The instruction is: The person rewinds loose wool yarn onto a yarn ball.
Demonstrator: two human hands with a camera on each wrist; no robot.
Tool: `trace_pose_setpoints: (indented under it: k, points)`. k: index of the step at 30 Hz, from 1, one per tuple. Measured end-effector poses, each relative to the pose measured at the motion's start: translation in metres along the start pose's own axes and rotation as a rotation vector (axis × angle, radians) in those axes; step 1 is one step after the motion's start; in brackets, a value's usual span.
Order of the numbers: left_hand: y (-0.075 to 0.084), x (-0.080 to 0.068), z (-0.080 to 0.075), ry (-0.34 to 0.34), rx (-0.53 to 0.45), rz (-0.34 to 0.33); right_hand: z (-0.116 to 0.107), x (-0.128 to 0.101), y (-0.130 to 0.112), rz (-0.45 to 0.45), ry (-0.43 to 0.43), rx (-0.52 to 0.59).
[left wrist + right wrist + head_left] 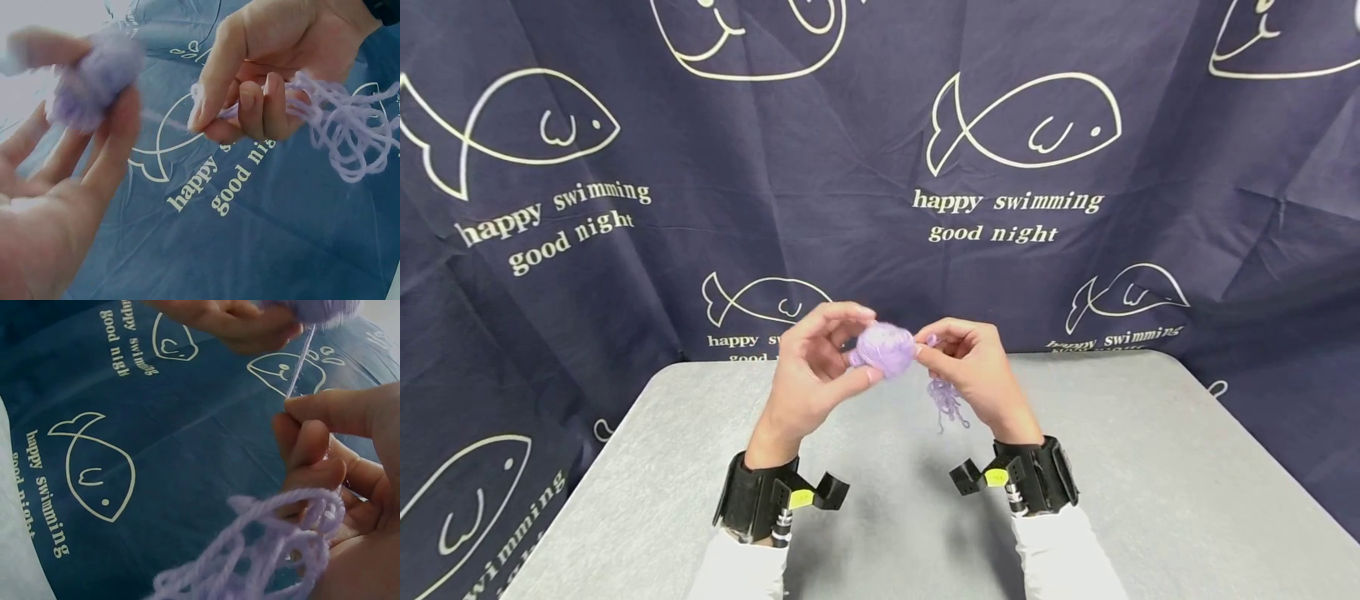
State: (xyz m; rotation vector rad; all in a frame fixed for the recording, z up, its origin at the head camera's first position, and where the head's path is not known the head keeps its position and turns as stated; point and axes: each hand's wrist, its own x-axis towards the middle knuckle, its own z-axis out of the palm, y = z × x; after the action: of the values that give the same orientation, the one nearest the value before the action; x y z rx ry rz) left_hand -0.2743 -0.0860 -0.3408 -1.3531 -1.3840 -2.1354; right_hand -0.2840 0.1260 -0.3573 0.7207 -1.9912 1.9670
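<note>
A small lilac yarn ball [886, 350] is held above the table between the thumb and fingers of my left hand [808, 367]. To its right, my right hand [973, 367] pinches a strand of the same yarn between thumb and forefinger. In the right wrist view that strand [302, 359] runs straight from the ball to the pinching fingertips [300, 407]. Loose loops of yarn [353, 128] trail from the curled fingers of the right hand and hang below it. The ball looks blurred in the left wrist view.
Both hands are over the far part of a grey table [880, 517]. A dark blue curtain [865, 183] with white fish outlines and lettering hangs right behind the table's far edge. Black straps with small cameras [831, 492] sit on both wrists.
</note>
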Motion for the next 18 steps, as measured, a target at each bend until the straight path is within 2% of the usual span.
trace_pose_setpoints:
  k: [2, 5, 7, 9, 12, 14, 18]
  points:
    - [-0.001, 0.001, 0.001, 0.13, 0.041, 0.038, 0.003, -0.001, -0.001, -0.015, -0.036, -0.03]
    - [0.0, 0.003, 0.002, 0.326, 0.103, 0.044, 0.007, -0.001, -0.002, -0.049, -0.091, -0.054]
    - [-0.001, 0.004, 0.001, 0.426, 0.121, 0.037, 0.009, -0.002, -0.003, -0.06, -0.12, -0.072]
    - [-0.002, 0.004, -0.001, 0.497, 0.154, 0.039, 0.01, -0.003, -0.004, -0.066, -0.148, -0.085]
    - [-0.005, 0.004, -0.004, 0.551, 0.247, 0.031, 0.009, -0.004, -0.004, -0.071, -0.179, -0.099]
    - [-0.007, 0.003, -0.007, 0.564, 0.362, 0.024, 0.007, -0.005, -0.005, -0.087, -0.197, -0.087]
    - [-0.01, -0.001, -0.011, 0.528, 0.619, 0.003, 0.002, -0.006, -0.009, -0.123, -0.21, -0.046]
